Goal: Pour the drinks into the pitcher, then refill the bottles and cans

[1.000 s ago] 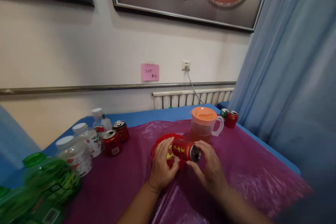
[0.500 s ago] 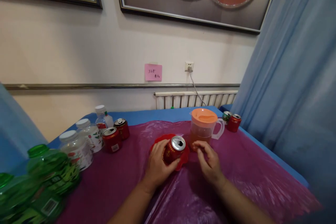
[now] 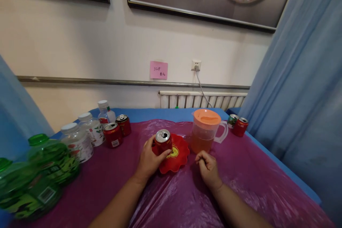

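Plainly, left hand (image 3: 148,160), grip around smooth metal can (image 3: 164,143), right hand (image 3: 208,170) curled, scalloped dish (image 3: 182,154)

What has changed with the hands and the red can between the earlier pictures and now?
The red can, tilted over the red dish at first, is now upright in the left hand and has moved toward the dish's left side. The right hand has come away from the can and is curled in front of the pitcher. The dish, pitcher and white-capped bottles stayed in place.
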Demonstrator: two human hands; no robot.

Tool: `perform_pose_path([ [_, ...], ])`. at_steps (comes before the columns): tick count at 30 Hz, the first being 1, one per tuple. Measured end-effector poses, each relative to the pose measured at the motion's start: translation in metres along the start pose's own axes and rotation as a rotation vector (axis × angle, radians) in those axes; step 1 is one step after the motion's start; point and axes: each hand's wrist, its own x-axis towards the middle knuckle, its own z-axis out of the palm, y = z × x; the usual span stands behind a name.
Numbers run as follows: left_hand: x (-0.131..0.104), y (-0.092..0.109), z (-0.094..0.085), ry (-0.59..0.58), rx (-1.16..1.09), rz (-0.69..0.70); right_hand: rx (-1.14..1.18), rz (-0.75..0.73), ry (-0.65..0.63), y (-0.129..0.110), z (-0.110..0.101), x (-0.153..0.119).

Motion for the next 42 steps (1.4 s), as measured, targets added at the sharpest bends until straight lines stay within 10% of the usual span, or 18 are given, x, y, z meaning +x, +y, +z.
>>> perform_pose_path([
  [17, 0.000, -0.013, 0.002, -0.058, 0.016, -0.010, 0.076, -0.046, -0.182, -0.017, 0.006, -0.011],
  [25, -0.002, -0.008, 0.002, -0.145, -0.020, -0.036, 0.066, 0.055, 0.061, -0.027, -0.023, -0.020],
  [31, -0.002, -0.005, 0.003, -0.145, -0.021, -0.015, 0.007, 0.117, 0.519, -0.002, -0.077, 0.030],
  [42, -0.001, -0.005, 0.002, -0.199, 0.015, -0.067, 0.219, 0.363, 0.318, 0.029, -0.077, 0.098],
])
